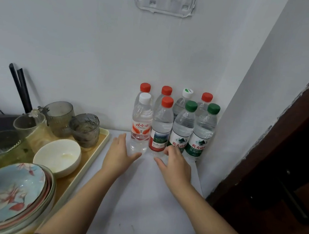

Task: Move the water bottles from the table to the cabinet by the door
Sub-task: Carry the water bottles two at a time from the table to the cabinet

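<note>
Both hands rest spread and empty on the white counter [141, 201] by the door: left hand [120, 154] beside the white-capped bottle [141, 127], right hand [175, 162] before the red-labelled bottle [159, 134]. A nudge could topple the tightly packed bottles (back row half hidden).
</note>
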The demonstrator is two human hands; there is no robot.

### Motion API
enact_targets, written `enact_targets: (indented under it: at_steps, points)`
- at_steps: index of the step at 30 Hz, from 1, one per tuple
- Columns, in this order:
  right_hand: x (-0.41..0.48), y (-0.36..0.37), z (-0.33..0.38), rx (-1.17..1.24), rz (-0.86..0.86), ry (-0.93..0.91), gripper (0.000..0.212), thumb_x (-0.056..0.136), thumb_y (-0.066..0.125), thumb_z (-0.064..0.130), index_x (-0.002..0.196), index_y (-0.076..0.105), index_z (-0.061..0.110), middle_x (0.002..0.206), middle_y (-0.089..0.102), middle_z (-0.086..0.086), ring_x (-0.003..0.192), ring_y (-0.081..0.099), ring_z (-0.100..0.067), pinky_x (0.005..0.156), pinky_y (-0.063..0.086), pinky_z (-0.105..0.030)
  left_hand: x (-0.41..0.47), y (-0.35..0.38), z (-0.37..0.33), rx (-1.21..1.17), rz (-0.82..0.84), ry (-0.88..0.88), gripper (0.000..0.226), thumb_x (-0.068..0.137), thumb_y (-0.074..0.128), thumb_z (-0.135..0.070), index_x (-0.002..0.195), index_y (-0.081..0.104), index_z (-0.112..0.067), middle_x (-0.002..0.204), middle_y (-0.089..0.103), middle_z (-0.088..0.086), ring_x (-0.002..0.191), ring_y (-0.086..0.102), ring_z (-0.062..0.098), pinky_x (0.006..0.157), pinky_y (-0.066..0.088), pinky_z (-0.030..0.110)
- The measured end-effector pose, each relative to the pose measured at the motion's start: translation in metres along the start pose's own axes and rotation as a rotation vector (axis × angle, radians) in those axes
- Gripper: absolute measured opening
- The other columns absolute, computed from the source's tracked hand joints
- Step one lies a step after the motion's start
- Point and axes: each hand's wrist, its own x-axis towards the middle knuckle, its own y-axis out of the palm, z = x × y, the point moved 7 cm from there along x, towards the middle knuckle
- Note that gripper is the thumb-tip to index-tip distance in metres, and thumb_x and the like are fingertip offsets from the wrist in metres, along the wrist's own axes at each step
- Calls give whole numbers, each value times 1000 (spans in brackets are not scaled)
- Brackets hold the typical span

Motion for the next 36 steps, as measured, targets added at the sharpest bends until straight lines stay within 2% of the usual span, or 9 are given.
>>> enact_targets:
  at_steps: [2, 5, 8, 10, 14, 19, 23, 28, 36]
  points:
    - [-12, 4, -4, -118, 92, -41, 43, 92, 54, 51, 123, 50, 22, 127, 50, 3, 117, 48, -19, 88, 44, -37, -23, 1, 2, 251, -3, 4, 92, 87, 54, -62, 154, 15, -14, 161, 16, 10, 149, 12, 28, 121, 15, 43]
    - [-31, 13, -8, -243, 247, -79, 61, 95, 44, 57, 145, 35, 23, 153, 31, -2, 141, 27, -23, 110, 28, -41, -62, 8, 9, 380, 25, -31, 88, 90, 35, -70, 156, 4, -21, 163, -3, 9, 150, -6, 29, 120, 1, 46]
    - [-51, 20, -7, -255, 402, -132, 68, 96, 39, 58, 153, 19, 27, 164, 8, -3, 151, 2, -24, 120, 7, -49, -103, 17, 12, 457, 57, -52, 90, 85, 14, -76, 155, -1, -22, 163, -8, 9, 149, -10, 31, 119, -5, 47]
    - [-63, 22, -3, -260, 457, -207, 71, 96, 37, 59, 155, 13, 29, 165, 0, -2, 151, -6, -24, 120, 0, -52, -131, 20, 11, 469, 30, -65, 96, 78, 1, -76, 155, 4, -20, 163, -1, 11, 149, -5, 32, 118, -4, 48]
    - [-92, 27, 8, -227, 550, -362, 73, 95, 32, 62, 155, 6, 32, 164, -8, -1, 150, -14, -24, 118, -8, -56, -189, 28, 12, 438, -55, -67, 82, 90, 23, -67, 151, 30, -13, 158, 24, 15, 147, 17, 36, 117, 16, 53]
    - [-132, 39, 33, -206, 610, -636, 83, 82, 11, 69, 155, 9, 31, 165, -4, -5, 150, -12, -28, 115, -10, -57, -256, 24, 24, 419, -167, -188, 76, 94, 27, -62, 153, 25, -14, 161, 16, 12, 149, 7, 30, 119, 8, 50]
    - [-158, 47, 60, -196, 611, -857, 76, 90, 21, 64, 155, 17, 26, 164, 4, -10, 150, -4, -34, 114, -7, -60, -304, 15, 47, 400, -220, -376, 76, 94, 28, -60, 153, 22, -13, 162, 13, 11, 149, 5, 31, 119, 6, 50]
    - [-196, 61, 91, -185, 685, -1061, 74, 92, 26, 61, 155, 18, 24, 164, 5, -13, 150, -4, -37, 113, -7, -62, -358, 20, 69, 343, -279, -598, 76, 94, 28, -60, 153, 21, -13, 161, 15, 13, 149, 6, 32, 118, 4, 49]
    - [-295, 97, 121, -342, 794, -1379, 70, 97, 35, 54, 156, 17, 22, 163, 2, -15, 149, -7, -39, 114, -13, -57, -457, 33, 102, 357, -264, -883, 74, 93, 29, -57, 151, 26, -12, 158, 22, 17, 146, 17, 38, 116, 16, 55]
